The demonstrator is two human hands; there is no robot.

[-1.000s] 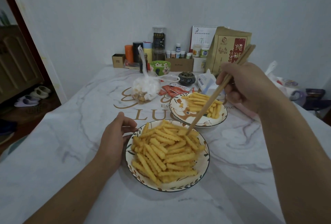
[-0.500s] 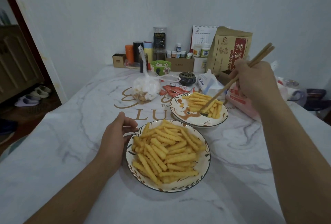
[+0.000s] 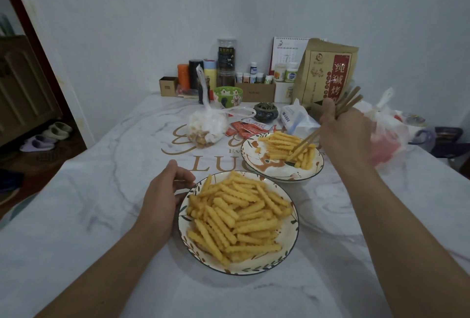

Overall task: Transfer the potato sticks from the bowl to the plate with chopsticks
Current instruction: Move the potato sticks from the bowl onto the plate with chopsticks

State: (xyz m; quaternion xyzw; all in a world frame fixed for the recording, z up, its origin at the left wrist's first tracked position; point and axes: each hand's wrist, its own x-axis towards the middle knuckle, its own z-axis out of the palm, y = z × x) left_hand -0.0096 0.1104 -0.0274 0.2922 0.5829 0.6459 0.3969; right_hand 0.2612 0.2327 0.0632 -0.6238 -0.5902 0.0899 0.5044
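- Bowl (image 3: 292, 231) sits lower centre of frame, round, pale ceramic with a dark rim and leaf print, heaped with crinkle-cut potato sticks (image 3: 236, 218), yellow and ridged.
- Plate (image 3: 274, 172) just above and right of the bowl, rims near, cannot tell if touching; orange animal print, smaller pile of sticks on its right half.
- Right hand (image 3: 343, 134) at centre right grips wooden chopsticks (image 3: 305, 142), fingers curled round them; tips down in the plate's pile, close together, cannot tell if a stick is pinched between them.
- Left hand (image 3: 162, 195) rests against the bowl's left rim, thumb and fingers loosely curved to the edge.
- Table (image 3: 89, 216) marbled white, smooth, with gold lettering partly hidden by the dishes; open surface at left and bottom of frame, its left edge dropping to dark floor.
- Clutter at upper centre: tied plastic bag (image 3: 207, 126), red sachets (image 3: 250, 128), green bowl (image 3: 227, 95), brown paper pack (image 3: 328, 70); small bottle labels unreadable.
- Plastic bag (image 3: 386, 129) at right partly behind the right hand.
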